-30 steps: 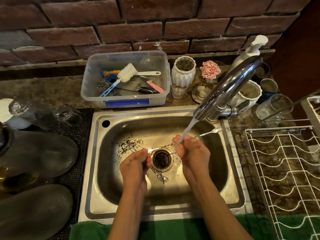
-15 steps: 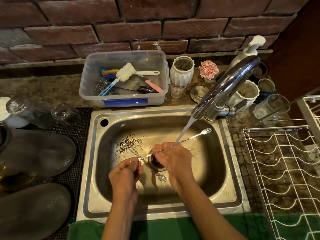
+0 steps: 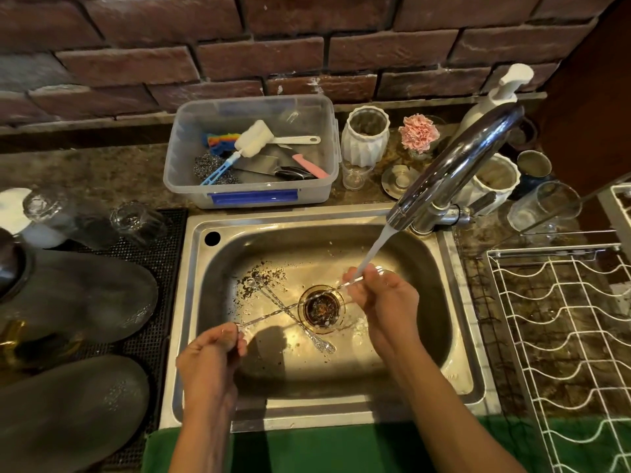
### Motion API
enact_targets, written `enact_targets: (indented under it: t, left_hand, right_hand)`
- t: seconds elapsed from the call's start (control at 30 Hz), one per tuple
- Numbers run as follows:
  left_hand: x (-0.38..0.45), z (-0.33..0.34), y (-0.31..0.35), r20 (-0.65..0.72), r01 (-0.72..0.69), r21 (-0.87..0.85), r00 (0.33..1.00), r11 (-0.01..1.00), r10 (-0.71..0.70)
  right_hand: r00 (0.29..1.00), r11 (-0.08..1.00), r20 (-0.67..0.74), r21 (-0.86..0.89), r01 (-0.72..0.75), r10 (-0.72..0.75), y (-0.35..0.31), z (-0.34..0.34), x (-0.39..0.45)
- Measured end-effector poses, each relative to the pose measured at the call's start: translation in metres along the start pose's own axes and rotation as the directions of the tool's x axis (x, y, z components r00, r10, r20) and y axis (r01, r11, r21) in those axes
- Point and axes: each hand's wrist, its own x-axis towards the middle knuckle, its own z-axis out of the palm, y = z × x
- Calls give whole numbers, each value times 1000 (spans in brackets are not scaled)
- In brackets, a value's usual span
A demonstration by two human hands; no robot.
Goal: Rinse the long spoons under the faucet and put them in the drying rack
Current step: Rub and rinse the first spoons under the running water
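A kitchen is shown, at its washing-up corner. A stainless steel sink (image 3: 454, 380) is set into a mottled stone counter (image 3: 102, 175), and water is poured from a curved chrome faucet (image 3: 457, 169). A clear plastic tub (image 3: 317, 186) of scrubbers, brushes and a knife is kept behind the basin, against a brick wall (image 3: 259, 56). A soap pump bottle (image 3: 491, 100) is stood beside the tap, and a white wire drying rack (image 3: 560, 322) is placed to the right. Upturned glasses (image 3: 136, 223) are laid on a black mat (image 3: 164, 268).

Glossy metal faucet (image 3: 457, 172), shiny steel sink (image 3: 461, 370), rough brick wall (image 3: 259, 52).
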Motion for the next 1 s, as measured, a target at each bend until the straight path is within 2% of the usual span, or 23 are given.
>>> enact_targets:
  t: [0.17,0.27,0.4,0.47,0.57,0.67,0.77,0.83,1.0]
  left_hand:
    - [4,-6,-5,1,18,8,1000,1000,-18]
    - [4,-10,-3,-10,6,-15,1000,1000,-6]
    - [0,-14,1,-28,-32,-23,999,999,31]
    - [-2,-18,2,-45,-33,-26,998,999,32]
    - [-3,-24,5,-64,-17,-51,998,999,14]
    - [-3,-24,8,-84,-7,-73,996,997,1]
    - [-4,-23,9,-87,-11,-70,996,997,4]
    - [-5,-22,8,-84,-12,-63,996,998,6]
    - [-5,-20,5,-70,-3,-23,998,1000,2]
  right_hand:
    - [999,999,28,-46,-21,22,4,6,-3]
    - [996,993,-34,-90,77,-81,3,4,0]
    - [984,975,-46,-154,161,-169,13,7,1]
    - [975,940,-17,-270,208,-221,16,8,1]
    - [951,829,22,-485,279,-307,18,9,1]
    - [933,778,59,-535,329,-354,21,9,2]
    - [940,779,87,-537,324,-331,19,8,4]
    - [942,738,95,-598,313,-323,18,8,5]
    - [914,689,85,-630,358,-397,18,-2,11]
